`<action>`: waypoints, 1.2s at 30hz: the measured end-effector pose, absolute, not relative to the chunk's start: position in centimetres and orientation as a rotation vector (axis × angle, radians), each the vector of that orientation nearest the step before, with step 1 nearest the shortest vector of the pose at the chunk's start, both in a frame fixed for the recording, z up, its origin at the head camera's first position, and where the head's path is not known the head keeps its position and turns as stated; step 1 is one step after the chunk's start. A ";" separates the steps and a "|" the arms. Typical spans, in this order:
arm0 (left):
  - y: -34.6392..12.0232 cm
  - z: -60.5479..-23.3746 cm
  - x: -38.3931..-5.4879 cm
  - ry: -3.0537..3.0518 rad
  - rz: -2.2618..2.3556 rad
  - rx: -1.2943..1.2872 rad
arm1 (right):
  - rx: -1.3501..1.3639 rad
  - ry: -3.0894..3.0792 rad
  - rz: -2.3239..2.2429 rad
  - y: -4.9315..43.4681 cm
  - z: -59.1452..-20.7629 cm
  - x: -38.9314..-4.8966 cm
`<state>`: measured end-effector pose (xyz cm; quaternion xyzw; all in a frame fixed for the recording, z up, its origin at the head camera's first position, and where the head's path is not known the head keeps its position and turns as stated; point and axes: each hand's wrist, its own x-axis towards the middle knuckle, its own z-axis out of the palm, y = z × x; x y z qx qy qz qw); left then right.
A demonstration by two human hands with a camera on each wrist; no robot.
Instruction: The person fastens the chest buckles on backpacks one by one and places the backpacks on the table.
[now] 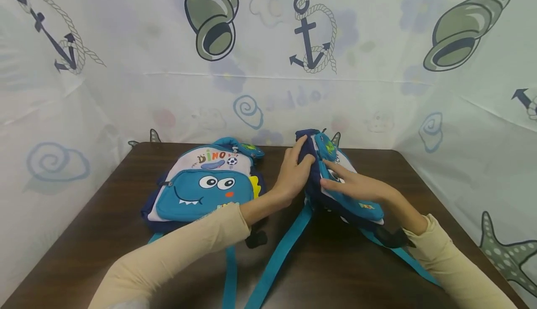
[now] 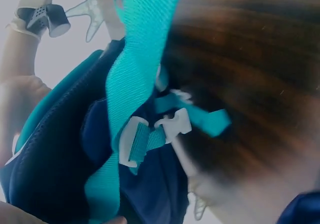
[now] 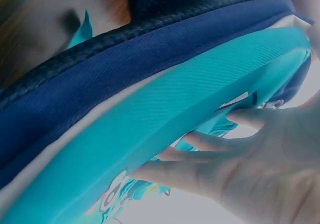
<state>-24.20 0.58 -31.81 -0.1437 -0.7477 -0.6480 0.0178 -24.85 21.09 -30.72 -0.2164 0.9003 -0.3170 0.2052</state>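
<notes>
- One navy, white and teal fabric backpack (image 1: 352, 202): leaning at a tilt on the right part of the dark brown wood-grain desk (image 1: 335, 271), between both hands.
- Left-hand grip (image 1: 291, 171): holding the bag's navy side edge, thumb and fingers partly curled.
- Right-hand grip (image 1: 362, 185): touching the teal front, fingers spread and nearly straight, clasping nothing.
- One flat teal webbing strap (image 1: 285, 243): trailing from that bag toward the near side.
- One white plastic buckle (image 2: 127, 141): hanging at the bag's back.
- One second backpack with a dinosaur-face pocket (image 1: 209, 197): lying face up at left.
- Risks, as judged: the tilted bag could be toppling if the left hold slips; loose webbing could be snagging; the cream left sleeve (image 1: 180, 243) could be dragging the second backpack.
</notes>
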 end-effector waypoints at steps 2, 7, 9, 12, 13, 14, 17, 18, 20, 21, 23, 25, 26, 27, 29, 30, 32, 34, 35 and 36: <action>0.6 -31.2 -24.1 -2.312 -1.975 -0.497 | -0.595 2.488 -0.928 21.0 -30.2 -24.7; 0.6 -29.6 -24.1 -2.327 -1.817 -0.575 | -0.639 2.432 -1.086 21.1 -29.3 -24.4; 0.7 -28.9 -24.1 -2.324 -1.766 -0.597 | -0.649 2.391 -1.183 21.2 -29.1 -24.4; 0.8 -27.8 -24.1 -2.303 -1.720 -0.638 | -0.669 2.323 -1.322 21.1 -28.9 -24.4; 0.9 -27.4 -24.1 -2.300 -1.702 -0.652 | -0.687 2.303 -1.366 21.1 -28.9 -24.3; 1.0 -27.1 -24.1 -2.302 -1.687 -0.662 | -0.709 2.283 -1.409 21.1 -28.9 -24.3; 1.2 -26.1 -24.0 -2.322 -1.636 -0.683 | -0.777 2.190 -1.548 21.2 -29.0 -24.1; 1.3 -25.8 -24.0 -2.336 -1.615 -0.689 | -0.809 2.154 -1.594 21.2 -29.1 -24.0; 1.4 -25.2 -23.9 -2.364 -1.574 -0.705 | -0.844 2.075 -1.691 21.1 -29.3 -23.7; 1.5 -25.0 -23.9 -2.373 -1.546 -0.723 | -0.855 2.036 -1.737 21.0 -29.5 -23.6; 1.5 -24.5 -23.9 -2.387 -1.497 -0.758 | -0.859 1.982 -1.816 20.8 -29.7 -23.3; 1.4 -24.4 -23.9 -2.393 -1.459 -0.788 | -0.854 1.962 -1.858 20.5 -30.0 -23.2; 1.3 -24.4 -23.9 -2.394 -1.447 -0.795 | -0.846 1.959 -1.870 20.4 -30.1 -23.1; 1.2 -24.5 -24.0 -2.390 -1.447 -0.797 | -0.843 1.965 -1.874 20.3 -30.3 -23.2; 1.0 -24.8 -24.0 -2.384 -1.466 -0.783 | -0.841 1.994 -1.846 20.2 -30.4 -23.3; 1.0 -25.0 -24.1 -2.378 -1.477 -0.774 | -0.848 2.008 -1.818 20.2 -30.3 -23.4; 0.8 -25.4 -24.1 -2.364 -1.502 -0.756 | -0.851 2.054 -1.734 20.4 -30.1 -23.6; 0.5 -25.7 -24.1 -2.356 -1.516 -0.739 | -0.824 2.165 -1.563 20.9 -29.1 -23.6; 0.4 -25.8 -24.1 -2.358 -1.517 -0.729 | -0.807 2.224 -1.436 21.3 -28.4 -23.5; 0.3 -25.9 -24.1 -2.365 -1.516 -0.721 | -0.773 2.295 -1.292 21.7 -27.5 -23.3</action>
